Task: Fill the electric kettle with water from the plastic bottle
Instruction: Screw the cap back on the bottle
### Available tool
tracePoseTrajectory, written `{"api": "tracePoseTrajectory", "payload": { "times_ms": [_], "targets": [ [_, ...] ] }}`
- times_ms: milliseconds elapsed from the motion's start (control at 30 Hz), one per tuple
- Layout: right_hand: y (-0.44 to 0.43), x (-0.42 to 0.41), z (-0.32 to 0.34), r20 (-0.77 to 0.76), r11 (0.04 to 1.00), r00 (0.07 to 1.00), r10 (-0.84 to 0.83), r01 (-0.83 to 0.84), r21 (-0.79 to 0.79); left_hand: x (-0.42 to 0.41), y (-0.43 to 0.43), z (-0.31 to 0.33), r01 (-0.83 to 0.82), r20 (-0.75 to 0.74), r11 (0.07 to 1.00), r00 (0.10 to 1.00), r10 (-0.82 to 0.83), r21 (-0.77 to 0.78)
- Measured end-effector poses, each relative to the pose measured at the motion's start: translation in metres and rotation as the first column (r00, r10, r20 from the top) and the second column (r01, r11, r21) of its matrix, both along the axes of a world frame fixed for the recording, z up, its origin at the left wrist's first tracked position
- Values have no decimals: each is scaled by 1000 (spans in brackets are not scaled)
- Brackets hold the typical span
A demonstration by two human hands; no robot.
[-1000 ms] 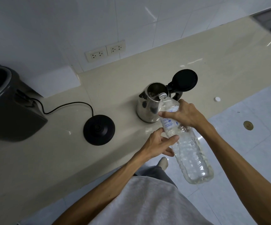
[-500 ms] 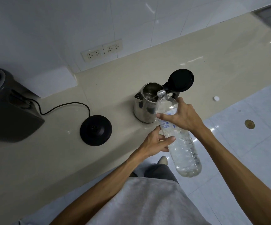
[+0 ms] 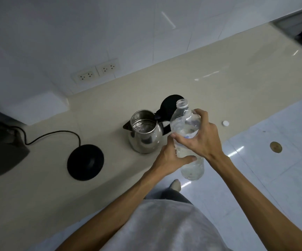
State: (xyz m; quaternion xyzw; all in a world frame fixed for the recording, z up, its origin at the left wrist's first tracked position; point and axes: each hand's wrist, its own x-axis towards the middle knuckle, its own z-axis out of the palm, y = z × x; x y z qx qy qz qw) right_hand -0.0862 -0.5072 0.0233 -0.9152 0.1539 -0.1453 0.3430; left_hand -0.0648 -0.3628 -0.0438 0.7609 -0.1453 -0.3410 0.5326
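Note:
A steel electric kettle (image 3: 143, 137) stands on the beige counter (image 3: 219, 91) with its black lid (image 3: 170, 105) flipped open behind it; water glints inside. The clear plastic bottle (image 3: 185, 124) is upright just right of the kettle, uncapped, its mouth clear of the kettle's rim. My right hand (image 3: 200, 138) grips the bottle's upper body. My left hand (image 3: 170, 157) wraps the bottle lower down, near the counter's edge. The bottle's bottom hangs over the floor.
The kettle's round black base (image 3: 85, 162) lies left of the kettle, its cord running to a dark appliance (image 3: 0, 142) at far left. A white bottle cap (image 3: 225, 123) lies on the counter to the right. Wall sockets (image 3: 96, 71) sit behind.
The bottle has swung from tilted, with its mouth over the kettle's opening, to upright and to the right of the kettle. Both hands kept their hold. The view shifted so the kettle appears further left.

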Motion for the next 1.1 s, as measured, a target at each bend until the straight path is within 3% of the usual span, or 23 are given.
{"api": "tracePoseTrajectory", "payload": {
  "times_ms": [167,500,867,1100],
  "targets": [
    [-58,-7,3,66,999,997,-51,50,11,4,-71,8,-52,60,999,997,52,0],
    [-159,6,-16,-25,972,993,-112,115,205,49,-173,-11,38,249,999,967,-46,38],
    [-210,18,-41,-78,954,990,-119,136,268,74,-224,-36,62,261,994,962,-83,87],
    [-245,3,-40,-58,939,996,67,-43,342,77,-228,-43,116,297,987,944,-144,108]
  ]
}}
